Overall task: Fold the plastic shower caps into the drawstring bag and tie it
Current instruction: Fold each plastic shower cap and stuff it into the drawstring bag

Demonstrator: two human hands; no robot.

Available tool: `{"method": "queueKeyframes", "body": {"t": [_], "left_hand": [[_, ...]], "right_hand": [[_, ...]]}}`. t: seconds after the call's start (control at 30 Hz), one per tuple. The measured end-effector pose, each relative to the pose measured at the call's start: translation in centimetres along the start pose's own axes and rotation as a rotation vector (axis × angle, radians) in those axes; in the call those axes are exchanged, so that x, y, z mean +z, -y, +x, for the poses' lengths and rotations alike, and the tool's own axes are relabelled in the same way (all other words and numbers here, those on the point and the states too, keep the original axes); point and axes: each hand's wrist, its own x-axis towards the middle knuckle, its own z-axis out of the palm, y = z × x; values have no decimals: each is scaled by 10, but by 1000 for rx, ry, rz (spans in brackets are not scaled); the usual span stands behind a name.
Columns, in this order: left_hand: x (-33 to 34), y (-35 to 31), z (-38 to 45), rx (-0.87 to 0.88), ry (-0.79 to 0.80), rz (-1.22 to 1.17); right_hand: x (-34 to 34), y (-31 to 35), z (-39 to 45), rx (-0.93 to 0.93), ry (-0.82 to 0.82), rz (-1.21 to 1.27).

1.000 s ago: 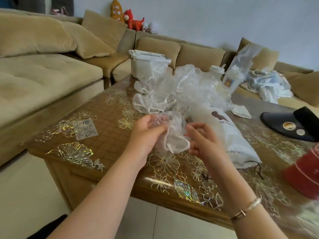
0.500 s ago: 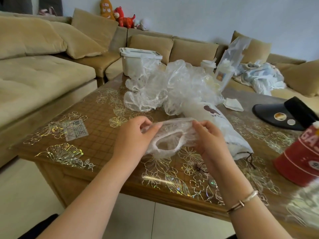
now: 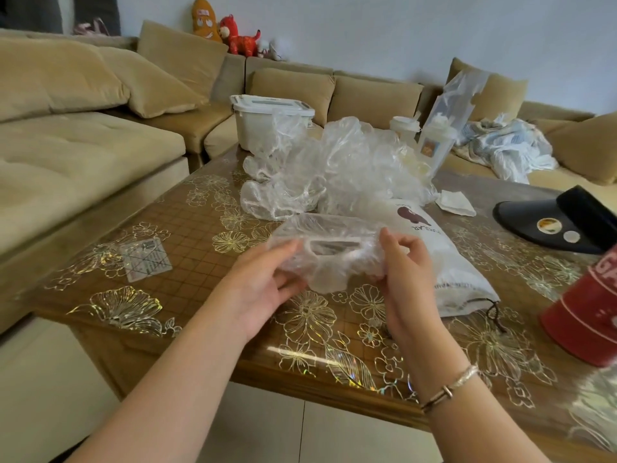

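Left hand (image 3: pixel 263 279) and right hand (image 3: pixel 405 265) pinch a clear shower cap (image 3: pixel 329 252) stretched between them above the table (image 3: pixel 207 262); drawstring bag (image 3: pixel 444 262) lies just beyond (cord end nearest), loose caps (image 3: pixel 334 165) behind.

Two bare forearms reach forward, hands raised side by side.
The left hand (image 3: pixel 263 282) and right hand (image 3: pixel 405 272) face each other, fingers curled and pinching a clear shower cap (image 3: pixel 329 252) stretched between them.
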Motion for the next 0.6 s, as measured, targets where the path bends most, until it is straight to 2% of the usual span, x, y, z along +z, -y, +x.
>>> {"method": "queueKeyframes", "body": {"t": [0.1, 0.2, 0.3, 0.37, 0.43, 0.5, 0.6], "left_hand": [[-6, -3, 5, 58, -105, -185], [-8, -1, 9, 114, -285, -100], [-11, 1, 12, 279, -453, 278], [-15, 2, 14, 447, -464, 673], [-21, 4, 14, 585, -420, 1015], [-25, 5, 13, 644, -408, 1189], [-28, 4, 11, 633, -434, 1288]], "right_hand": [[4, -3, -4, -83, 63, -148], [10, -3, -13, -206, 121, -283], [14, -4, -16, -264, 89, -329], [13, -5, -13, -221, 43, -329], [8, -5, -5, -79, -21, -261], [2, -4, 2, 38, -79, -200], [0, -6, 4, 70, -88, -235]]}}
